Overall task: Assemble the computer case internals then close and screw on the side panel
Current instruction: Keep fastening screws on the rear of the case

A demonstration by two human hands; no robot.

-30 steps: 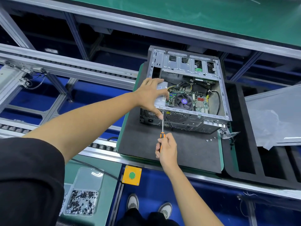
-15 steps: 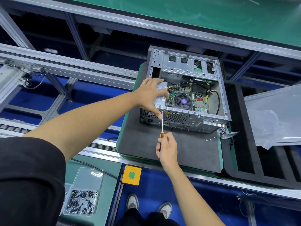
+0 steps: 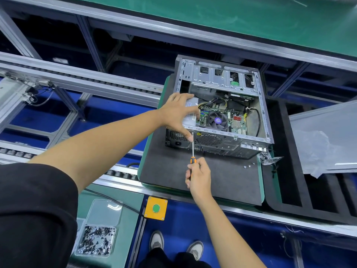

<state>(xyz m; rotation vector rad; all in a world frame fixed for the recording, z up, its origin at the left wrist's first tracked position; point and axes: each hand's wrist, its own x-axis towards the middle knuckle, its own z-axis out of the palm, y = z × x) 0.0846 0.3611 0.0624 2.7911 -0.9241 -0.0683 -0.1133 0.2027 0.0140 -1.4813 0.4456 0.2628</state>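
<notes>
One clear screw box [image 3: 97,239] sits nearest, beside one yellow button box [image 3: 156,208]. The right hand [image 3: 199,176] curls round one orange-handled screwdriver [image 3: 192,151], its tip at the rear edge of the open computer case [image 3: 222,111] on a black mat [image 3: 212,176]. The left hand [image 3: 178,115] spreads over the case's power supply [image 3: 190,116], thumb against the shaft. Three loose screws [image 3: 248,166] lie right; one side panel [image 3: 326,136] farther right.

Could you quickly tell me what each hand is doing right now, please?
Left hand: open, spread over the computer case, thumb by the screwdriver tip.
Right hand: gripping the screwdriver handle.
</notes>
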